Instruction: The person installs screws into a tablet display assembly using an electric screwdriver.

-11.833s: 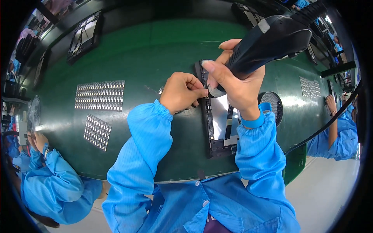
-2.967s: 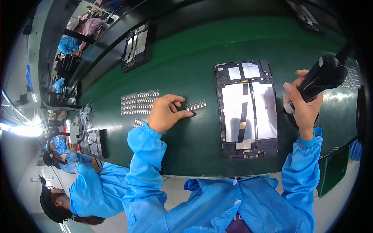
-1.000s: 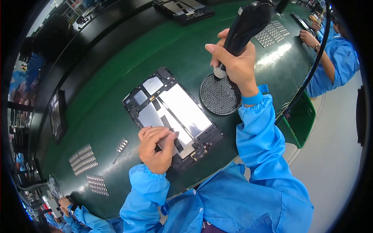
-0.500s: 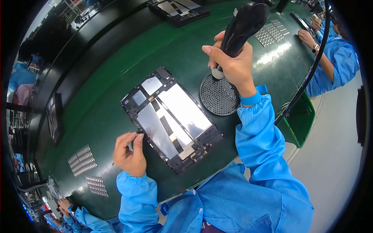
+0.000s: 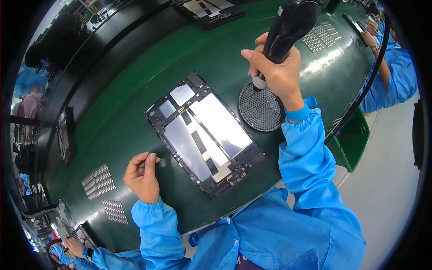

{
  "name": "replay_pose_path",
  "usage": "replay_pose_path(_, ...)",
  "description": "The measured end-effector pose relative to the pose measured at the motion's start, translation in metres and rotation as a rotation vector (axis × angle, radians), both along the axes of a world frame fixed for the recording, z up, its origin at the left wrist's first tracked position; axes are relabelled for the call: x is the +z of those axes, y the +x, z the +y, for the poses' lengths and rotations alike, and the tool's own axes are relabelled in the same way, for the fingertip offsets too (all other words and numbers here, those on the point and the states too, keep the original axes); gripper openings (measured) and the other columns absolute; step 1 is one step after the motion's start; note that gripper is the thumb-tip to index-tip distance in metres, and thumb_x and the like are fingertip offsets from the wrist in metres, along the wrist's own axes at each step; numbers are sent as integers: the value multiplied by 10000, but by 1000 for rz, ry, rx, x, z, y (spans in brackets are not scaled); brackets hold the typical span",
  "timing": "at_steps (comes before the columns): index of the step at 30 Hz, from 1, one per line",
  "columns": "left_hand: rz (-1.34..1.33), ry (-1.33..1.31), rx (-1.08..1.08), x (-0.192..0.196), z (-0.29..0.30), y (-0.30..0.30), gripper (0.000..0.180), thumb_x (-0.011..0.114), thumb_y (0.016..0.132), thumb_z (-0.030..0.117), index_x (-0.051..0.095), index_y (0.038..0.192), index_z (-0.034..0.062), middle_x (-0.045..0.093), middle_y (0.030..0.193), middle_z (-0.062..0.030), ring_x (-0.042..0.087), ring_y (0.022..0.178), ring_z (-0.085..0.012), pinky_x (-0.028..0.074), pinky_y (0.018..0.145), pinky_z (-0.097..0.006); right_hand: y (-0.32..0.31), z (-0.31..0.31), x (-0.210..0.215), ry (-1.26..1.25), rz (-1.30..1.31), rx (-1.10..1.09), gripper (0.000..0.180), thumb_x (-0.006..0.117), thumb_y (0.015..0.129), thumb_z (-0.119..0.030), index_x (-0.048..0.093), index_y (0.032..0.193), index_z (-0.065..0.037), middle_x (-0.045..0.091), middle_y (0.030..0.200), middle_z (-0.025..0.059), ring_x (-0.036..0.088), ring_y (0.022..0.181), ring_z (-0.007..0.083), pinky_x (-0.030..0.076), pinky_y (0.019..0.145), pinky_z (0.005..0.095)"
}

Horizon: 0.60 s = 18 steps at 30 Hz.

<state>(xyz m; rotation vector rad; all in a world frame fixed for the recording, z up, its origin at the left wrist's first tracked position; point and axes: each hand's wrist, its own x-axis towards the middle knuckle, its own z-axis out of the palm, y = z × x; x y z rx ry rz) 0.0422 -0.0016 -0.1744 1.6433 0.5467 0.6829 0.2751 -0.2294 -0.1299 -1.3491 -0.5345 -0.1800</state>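
Observation:
My right hand (image 5: 284,76) grips a black electric screwdriver (image 5: 294,29), its tip end down at the far part of a round grey screw tray (image 5: 262,111) dotted with small holes. Left of that tray lies an opened tablet (image 5: 204,135), tilted on the bench, with silver plates, dark flex cables and a black frame. Just off its left edge is my left hand (image 5: 143,176), thumb and fingers pinched together. Whatever those fingertips hold, if anything, is too small to make out.
Sheets of small metal parts lie on the green bench (image 5: 130,112) at left (image 5: 99,182) and far right (image 5: 320,38). Another opened tablet (image 5: 209,11) sits at the back. A green bin (image 5: 353,139) stands at right below a black cable. Co-workers' hands show at both sides.
My left hand has drawn a little away from the tablet's left edge. The right hand still holds the screwdriver at the screw tray. The whole view has shifted slightly.

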Motion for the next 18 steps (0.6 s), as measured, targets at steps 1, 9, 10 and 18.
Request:
replay_pose_path(1, 5, 7, 13, 2, 1, -2, 100, 631, 794, -43, 604, 889, -55, 622, 800, -91, 615, 698, -137, 503, 661, -224, 0, 3, -1, 19, 10, 21, 262, 722, 714, -12, 538, 899, 10, 576, 612, 29, 536, 473, 88, 426, 438, 212)
replay_pose_path(9, 98, -148, -14, 6, -3, 3, 135, 653, 768, -47, 602, 893, -49, 643, 780, -94, 618, 655, -129, 508, 605, -223, -12, -8, 10, -18, -132, -89, 256, 683, 759, -16, 553, 979, -1, 563, 593, 15, 524, 503, 68, 386, 472, 196)
replay_pose_path(10, 142, -178, -22, 12, -7, 2, 130, 651, 772, -44, 602, 892, -52, 644, 774, -95, 618, 650, -126, 501, 594, -215, -12, -7, 10, -21, -173, -81, 255, 675, 762, -8, 549, 984, 7, 563, 594, 19, 527, 508, 72, 394, 480, 202)
replay_pose_path(18, 279, -196, -183, 11, -5, 17, 118, 641, 821, 60, 597, 891, -24, 610, 697, -32, 569, 603, -81, 436, 495, -191, -15, -1, 1, -12, -157, -22, 267, 669, 769, -4, 541, 1001, 25, 565, 608, 19, 533, 507, 88, 412, 486, 209)
